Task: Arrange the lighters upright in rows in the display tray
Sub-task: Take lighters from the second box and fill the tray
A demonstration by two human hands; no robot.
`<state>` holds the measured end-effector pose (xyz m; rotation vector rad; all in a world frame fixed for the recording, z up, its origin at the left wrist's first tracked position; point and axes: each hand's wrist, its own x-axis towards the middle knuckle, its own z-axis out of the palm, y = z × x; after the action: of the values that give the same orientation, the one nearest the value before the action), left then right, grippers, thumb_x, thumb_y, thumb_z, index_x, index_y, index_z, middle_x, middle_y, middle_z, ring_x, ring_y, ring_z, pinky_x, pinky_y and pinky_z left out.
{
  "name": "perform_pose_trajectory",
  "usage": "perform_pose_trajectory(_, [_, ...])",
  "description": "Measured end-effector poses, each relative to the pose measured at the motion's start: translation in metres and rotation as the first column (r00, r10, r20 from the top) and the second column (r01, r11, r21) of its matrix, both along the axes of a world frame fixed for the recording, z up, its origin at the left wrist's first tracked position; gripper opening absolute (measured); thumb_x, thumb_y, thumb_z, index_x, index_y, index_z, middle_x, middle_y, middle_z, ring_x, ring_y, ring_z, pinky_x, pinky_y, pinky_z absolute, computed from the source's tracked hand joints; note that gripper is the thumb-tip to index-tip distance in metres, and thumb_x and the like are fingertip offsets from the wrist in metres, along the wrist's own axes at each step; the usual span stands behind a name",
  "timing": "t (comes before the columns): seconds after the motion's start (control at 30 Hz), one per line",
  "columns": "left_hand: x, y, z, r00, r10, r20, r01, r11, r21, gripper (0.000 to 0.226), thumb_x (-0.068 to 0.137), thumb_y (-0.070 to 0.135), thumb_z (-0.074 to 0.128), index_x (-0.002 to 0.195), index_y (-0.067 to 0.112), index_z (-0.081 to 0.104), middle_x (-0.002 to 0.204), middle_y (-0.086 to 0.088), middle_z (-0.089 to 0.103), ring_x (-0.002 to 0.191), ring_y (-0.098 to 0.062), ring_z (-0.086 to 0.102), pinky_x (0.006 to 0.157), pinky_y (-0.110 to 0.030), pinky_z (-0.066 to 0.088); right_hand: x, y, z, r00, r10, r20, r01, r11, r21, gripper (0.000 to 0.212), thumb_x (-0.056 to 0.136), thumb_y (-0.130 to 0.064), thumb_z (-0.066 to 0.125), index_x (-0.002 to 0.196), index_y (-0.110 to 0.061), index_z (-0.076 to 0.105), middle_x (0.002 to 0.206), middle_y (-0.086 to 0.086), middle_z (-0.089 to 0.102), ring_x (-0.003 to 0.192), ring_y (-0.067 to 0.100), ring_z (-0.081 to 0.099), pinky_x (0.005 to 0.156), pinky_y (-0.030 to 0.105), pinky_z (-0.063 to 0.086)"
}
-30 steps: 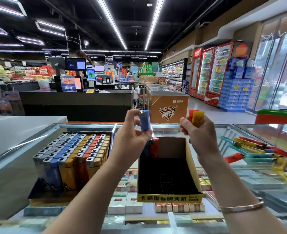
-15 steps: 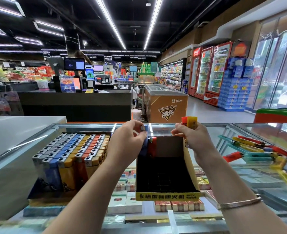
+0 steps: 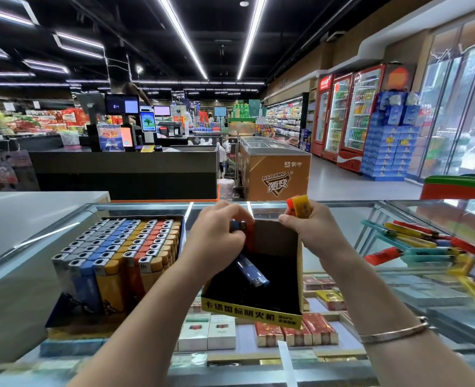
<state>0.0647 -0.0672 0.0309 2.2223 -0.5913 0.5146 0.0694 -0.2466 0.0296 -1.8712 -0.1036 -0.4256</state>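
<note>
Blue lighter [image 3: 251, 272] now lies tilted inside the display tray [image 3: 251, 312], no longer raised. Left hand [image 3: 216, 236] pinches lighters at 12 o'clock corner; right hand [image 3: 310, 224] grips spares. Re-seating required.

Blue lighter [image 3: 251, 270] top perhaps hand-hidden

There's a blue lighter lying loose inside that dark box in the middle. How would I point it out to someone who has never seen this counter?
Start at the glass counter, then find the black display tray with the yellow front strip between the person's two arms. Inside it, below the left hand, a blue lighter lies tilted on the dark floor. Unlike the lighters standing at the tray's back corner, it is not upright.
</note>
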Motion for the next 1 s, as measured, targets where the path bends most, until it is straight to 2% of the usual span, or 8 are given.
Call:
perform_pose_trajectory(0.1, [-0.003,-0.001,-0.001,0.950,-0.244,-0.195,0.278,0.945,0.171,0.035,0.079,0.004,0.060,0.092,0.036,0.066,0.097,0.018,0.057,0.092,-0.001,0.055,0.078,-0.020,0.051,0.000,0.000,0.000,1.000,0.005,0.012,-0.004,1.000,-0.013,0.014,0.086,-0.015,0.064,0.076,-0.009,0.057,0.067,0.006,0.050,0.064,0.011,0.051,0.056,0.017,0.042])
perform_pose_trajectory(0.17, [-0.004,-0.004,-0.005,0.927,-0.256,-0.276,0.341,0.879,0.332,0.027,0.081,0.018,0.066,0.102,0.037,0.066,0.101,0.022,0.056,0.094,0.003,0.054,0.081,-0.019,0.050,0.000,0.001,0.000,1.000,-0.003,0.019,0.004,0.999,-0.032,0.014,0.086,-0.015,0.064,0.076,-0.009,0.057,0.068,0.006,0.051,0.066,0.013,0.051,0.059,0.020,0.043])
perform_pose_trajectory(0.3, [-0.004,-0.004,-0.009,0.943,-0.207,-0.259,0.310,0.828,0.467,0.035,0.075,0.041,0.071,0.109,0.034,0.064,0.106,0.018,0.053,0.097,-0.002,0.049,0.082,-0.021,0.048,0.001,0.001,-0.002,1.000,-0.004,0.030,0.005,1.000,-0.030,0.012,0.087,-0.017,0.064,0.079,-0.010,0.058,0.073,0.008,0.053,0.070,0.014,0.053,0.061,0.022,0.043])
perform_pose_trajectory(0.43, [-0.004,-0.003,-0.010,0.961,-0.191,-0.200,0.268,0.821,0.504,0.028,0.076,0.042,0.071,0.102,0.035,0.064,0.101,0.018,0.050,0.093,-0.003,0.050,0.079,-0.024,0.050,0.002,0.001,-0.002,1.000,0.006,0.008,-0.005,0.997,-0.074,0.012,0.085,-0.015,0.066,0.078,-0.016,0.056,0.074,0.005,0.054,0.072,0.013,0.053,0.060,0.021,0.039])
perform_pose_trajectory(0.6, [0.000,0.002,-0.008,0.993,-0.101,-0.064,0.119,0.814,0.569,0.023,0.079,0.046,0.065,0.099,0.035,0.065,0.098,0.016,0.054,0.087,-0.005,0.053,0.073,-0.030,0.054,0.003,-0.002,-0.003,1.000,-0.003,-0.015,-0.001,0.963,-0.270,0.028,0.075,0.008,0.062,0.070,-0.019,0.054,0.067,0.003,0.051,0.066,0.014,0.050,0.059,0.025,0.042])
perform_pose_trajectory(0.73, [0.002,0.004,-0.011,0.996,-0.084,-0.005,0.069,0.776,0.627,0.026,0.081,0.049,0.062,0.102,0.035,0.066,0.099,0.016,0.061,0.088,-0.004,0.054,0.071,-0.025,0.051,0.006,-0.003,-0.004,1.000,-0.005,-0.009,0.002,0.961,-0.275,0.035,0.074,0.012,0.057,0.070,-0.022,0.051,0.067,0.002,0.049,0.066,0.013,0.049,0.055,0.022,0.039])
perform_pose_trajectory(0.87, [0.004,0.006,-0.014,0.999,-0.032,0.016,0.013,0.750,0.661,0.034,0.080,0.053,0.061,0.110,0.037,0.064,0.101,0.013,0.066,0.089,-0.008,0.058,0.065,-0.021,0.047,0.007,-0.004,-0.006,1.000,0.007,0.008,-0.005,0.959,-0.283,0.032,0.074,0.011,0.057,0.070,-0.020,0.052,0.066,0.002,0.049,0.064,0.014,0.048,0.055,0.024,0.040])
perform_pose_trajectory(1.0, [0.004,0.006,-0.015,0.998,-0.052,-0.043,0.067,0.752,0.656,0.032,0.080,0.045,0.065,0.111,0.037,0.063,0.105,0.013,0.064,0.091,-0.009,0.057,0.062,-0.017,0.041,0.007,-0.003,-0.005,1.000,0.004,0.016,0.001,0.957,-0.290,0.027,0.074,0.009,0.057,0.070,-0.017,0.053,0.065,0.003,0.049,0.063,0.015,0.048,0.056,0.026,0.040])
